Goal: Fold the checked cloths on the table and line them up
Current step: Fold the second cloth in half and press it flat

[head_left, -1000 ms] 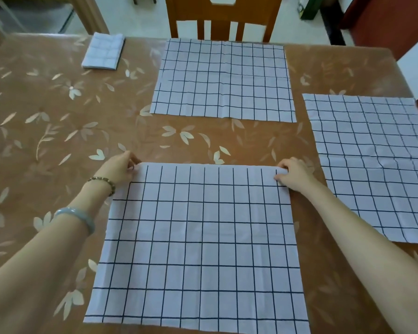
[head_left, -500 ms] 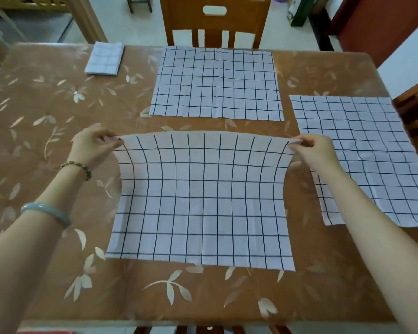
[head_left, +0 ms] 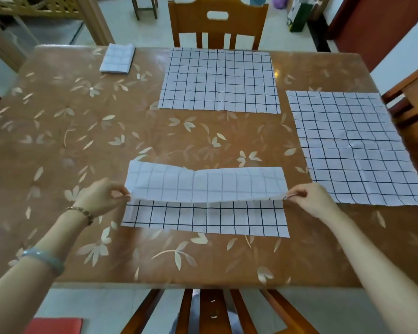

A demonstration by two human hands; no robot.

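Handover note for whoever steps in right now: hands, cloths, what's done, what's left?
Left hand pinches the left corner of the near cloth; right hand pinches its right corner.
The near cloth is part-folded toward the person, with the lifted edge short of the near edge.
Done: one folded cloth at the far left of the table.
Left: finish this fold, fold the far cloth and the right cloth, both flat, then line all up.
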